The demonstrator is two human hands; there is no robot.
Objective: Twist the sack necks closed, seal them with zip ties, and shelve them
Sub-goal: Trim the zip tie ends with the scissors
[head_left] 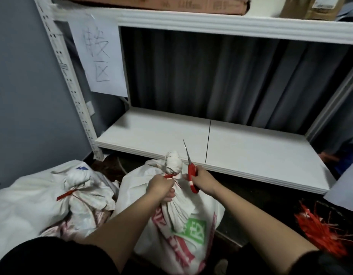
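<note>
A white sack (183,225) with red and green print stands on the floor in front of me. Its neck is twisted into a knob, and a red zip tie (170,176) circles the neck. My left hand (161,186) grips the twisted neck just below the tie. My right hand (202,180) holds red-handled scissors (191,171), blades pointing up and away, right beside the neck. A second white sack (46,197) lies at the left, its neck bound with a red zip tie (65,194).
A white shelf board (241,147) runs across just behind the sacks, with a dark curtain at its back. A perforated upright (72,86) and a paper sign (100,56) stand at the left. A bundle of red zip ties (320,229) lies on the floor at the right.
</note>
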